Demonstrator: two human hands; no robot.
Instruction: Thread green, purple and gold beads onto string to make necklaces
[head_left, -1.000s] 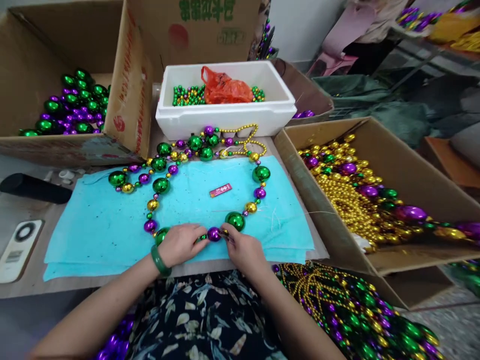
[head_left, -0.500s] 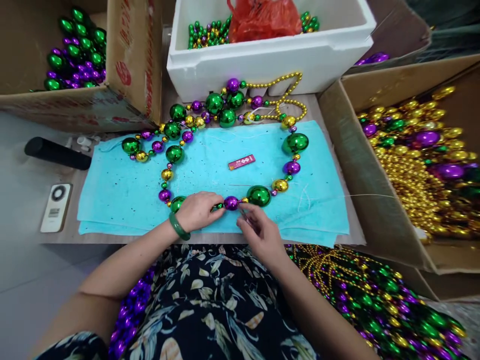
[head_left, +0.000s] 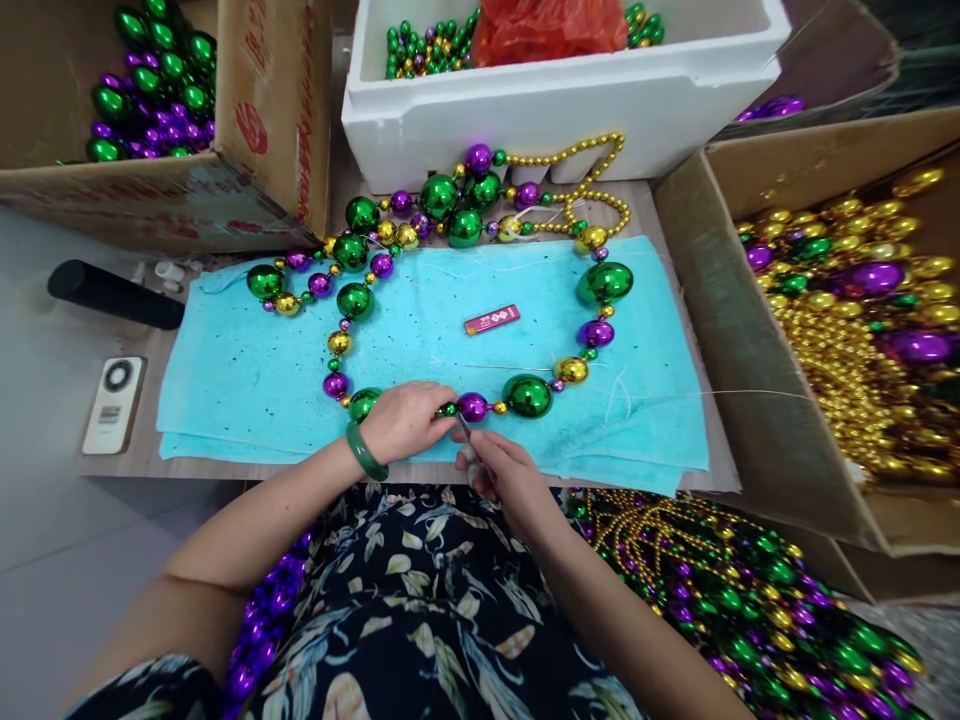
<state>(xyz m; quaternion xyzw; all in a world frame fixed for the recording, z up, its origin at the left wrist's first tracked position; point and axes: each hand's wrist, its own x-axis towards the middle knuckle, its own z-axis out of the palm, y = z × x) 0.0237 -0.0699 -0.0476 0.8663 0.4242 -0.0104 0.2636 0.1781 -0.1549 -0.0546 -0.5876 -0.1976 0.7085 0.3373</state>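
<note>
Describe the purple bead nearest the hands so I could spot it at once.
Find the blue towel, then the big bead loop lying across it. Follow the loop's near edge to the left hand. Just right of it is the purple bead, the only large purple one between that hand and the big green bead.

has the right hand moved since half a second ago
Yes: judged against the small red packet lying on the blue towel, the right hand has shifted left, closer to the left hand.
</note>
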